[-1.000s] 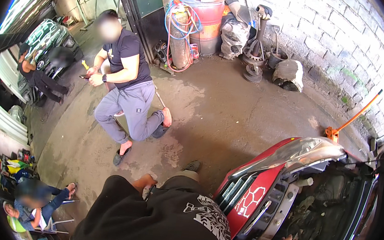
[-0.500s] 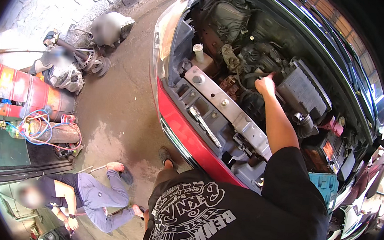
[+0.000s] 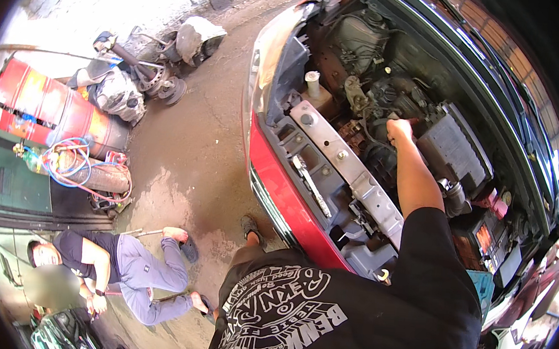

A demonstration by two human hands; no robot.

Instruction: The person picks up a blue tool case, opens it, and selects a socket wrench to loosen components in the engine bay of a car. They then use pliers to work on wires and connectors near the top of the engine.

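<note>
"Engine: where was it located?"

"In the open front of the red car, behind the pale metal crossbar."

"What state was the right hand in?"

"Curled, over the engine, beside the dark grey box; whether it gripped anything could not be determined."

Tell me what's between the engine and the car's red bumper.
In the head view, from the engine to the red bumper, there's a pale metal bar, then a dark plastic panel bearing a slim silver piece.
</note>
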